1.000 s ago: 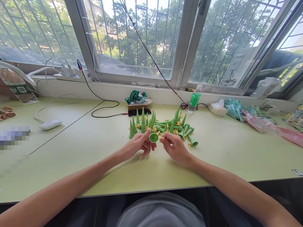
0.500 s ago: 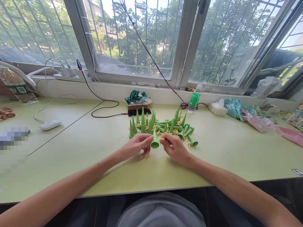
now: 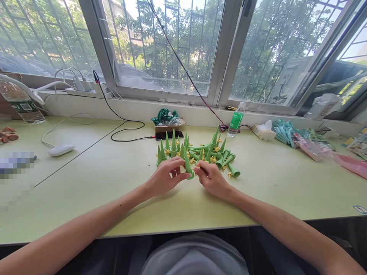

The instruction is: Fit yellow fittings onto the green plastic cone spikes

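My left hand [image 3: 164,176] is closed around a green plastic watering spike [image 3: 187,165], thumb at its wide base. The spike stands nearly upright, point up. Just to its right, my right hand [image 3: 212,178] is pinched with the knuckles up. A small yellow piece shows faintly at its fingertips, mostly hidden by them. Behind both hands lies a cluster of more green spikes [image 3: 173,145], some standing point up and others on their sides. Small yellow fittings [image 3: 229,175] are scattered among them.
Behind the cluster are a phone [image 3: 169,135] on a cable and a small cardboard box [image 3: 169,128] holding green plastic. A water bottle [image 3: 236,121] and tissue pack [image 3: 264,131] stand near the window. A white mouse [image 3: 61,150] lies left; bagged items [image 3: 308,145] lie right.
My left hand has turned the spike so its open base, which faced me, now points down. Its fingers have shifted around the spike. The right hand has hardly moved.
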Motion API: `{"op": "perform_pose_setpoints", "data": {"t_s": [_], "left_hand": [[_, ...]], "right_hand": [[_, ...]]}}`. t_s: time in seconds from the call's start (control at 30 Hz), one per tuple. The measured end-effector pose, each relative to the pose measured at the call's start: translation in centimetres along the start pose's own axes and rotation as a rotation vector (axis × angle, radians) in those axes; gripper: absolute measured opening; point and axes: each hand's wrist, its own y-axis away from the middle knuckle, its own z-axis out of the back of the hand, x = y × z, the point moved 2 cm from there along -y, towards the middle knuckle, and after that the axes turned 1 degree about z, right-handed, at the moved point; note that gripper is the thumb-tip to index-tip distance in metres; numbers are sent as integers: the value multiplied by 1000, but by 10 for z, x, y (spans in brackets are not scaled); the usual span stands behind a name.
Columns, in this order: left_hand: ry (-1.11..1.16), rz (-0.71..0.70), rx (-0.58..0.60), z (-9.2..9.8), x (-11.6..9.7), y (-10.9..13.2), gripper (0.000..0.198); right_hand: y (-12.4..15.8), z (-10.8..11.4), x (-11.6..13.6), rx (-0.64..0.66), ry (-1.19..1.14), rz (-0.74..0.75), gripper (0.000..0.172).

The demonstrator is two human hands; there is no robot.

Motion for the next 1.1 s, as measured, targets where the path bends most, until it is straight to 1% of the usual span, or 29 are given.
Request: {"op": "perform_pose_setpoints", "data": {"t_s": [0.13, 0.23, 0.37, 0.5, 0.57, 0.67, 0.73, 0.8, 0.87, 1.1], "left_hand": [[-96, -124, -42, 0, 1, 1, 20], [-130, -155, -55, 0, 1, 2, 16], [-129, -90, -85, -1, -1, 1, 17], [-44, 50, -139, 0, -3, -1, 25], [75, 141, -93, 0, -1, -2, 29], [278, 287, 38, -1, 3, -3, 42], [389, 370, 120, -3, 6, -3, 53], [471, 422, 183, -4, 7, -2, 60], [513, 443, 215, -5, 7, -2, 61], [526, 394, 213, -3, 10, 0, 53]], "right_hand": [[0, -1, 1, 10, -37, -19, 37], [0, -1, 2, 17, -50, -29, 37], [-1, -1, 2, -11, -57, -51, 39], [-2, 0, 0, -77, -69, -70, 39], [-2, 1, -1, -105, -82, -70, 38], [-2, 3, 0, -129, -82, -52, 36], [-1, 3, 1, -131, -56, -31, 34], [-1, 3, 3, -114, -24, -9, 33], [0, 2, 5, -91, -5, 7, 32], [1, 3, 6, -53, -15, 20, 30]]}}
